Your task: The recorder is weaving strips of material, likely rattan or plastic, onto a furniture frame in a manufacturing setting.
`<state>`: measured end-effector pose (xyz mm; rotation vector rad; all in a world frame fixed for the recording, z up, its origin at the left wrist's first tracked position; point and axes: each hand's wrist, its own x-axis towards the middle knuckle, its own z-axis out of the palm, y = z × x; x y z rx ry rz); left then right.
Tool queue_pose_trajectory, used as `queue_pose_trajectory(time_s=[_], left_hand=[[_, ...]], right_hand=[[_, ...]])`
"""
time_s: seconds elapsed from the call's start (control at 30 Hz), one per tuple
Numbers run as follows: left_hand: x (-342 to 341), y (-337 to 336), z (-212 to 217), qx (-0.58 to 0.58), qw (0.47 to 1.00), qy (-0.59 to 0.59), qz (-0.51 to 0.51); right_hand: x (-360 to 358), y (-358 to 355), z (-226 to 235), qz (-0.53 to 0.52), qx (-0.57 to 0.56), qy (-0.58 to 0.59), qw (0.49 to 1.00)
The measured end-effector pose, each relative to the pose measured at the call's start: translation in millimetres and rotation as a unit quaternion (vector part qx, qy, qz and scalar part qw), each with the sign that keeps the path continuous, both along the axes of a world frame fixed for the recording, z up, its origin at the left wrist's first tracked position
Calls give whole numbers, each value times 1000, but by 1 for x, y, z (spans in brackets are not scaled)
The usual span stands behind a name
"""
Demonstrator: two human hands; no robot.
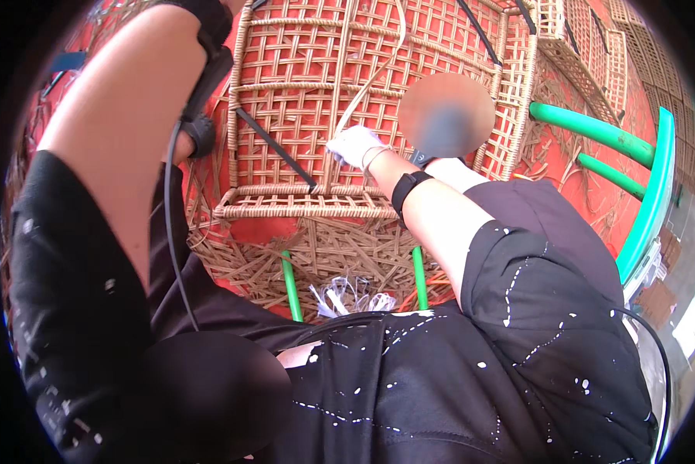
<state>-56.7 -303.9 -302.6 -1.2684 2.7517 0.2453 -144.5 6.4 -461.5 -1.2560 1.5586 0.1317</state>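
Observation:
A wicker panel [286, 62] of open woven cane, with a raised woven rim, lies in front of me. My right hand [355, 147], in a white glove, is closed over the panel near its near edge. From its fingers a long pale cane strip [369, 83] curves up and away across the weave. My left forearm [123, 100] reaches up past the panel's left side. The left hand lies beyond the top edge of the picture, so its fingers are hidden. Dark flat bars [274, 148] lie slantwise on the panel.
Cane offcuts [324, 243] cover the red floor before me, with white plastic strands [351, 298] among them. A green tubular frame [614, 139] stands at the right. More wicker pieces [583, 58] stand behind it. A sandalled foot [201, 138] is at the left.

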Motion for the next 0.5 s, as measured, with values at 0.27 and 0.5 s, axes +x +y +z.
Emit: queue_pose_trajectory(time_s=[0.27, 0.5], left_hand=[[71, 262, -139, 355, 884, 210, 220], [75, 319, -136, 370, 862, 161, 307]], right_hand=[[-18, -63, 13, -101, 26, -21, 994], [6, -100, 3, 1, -33, 37, 999]])
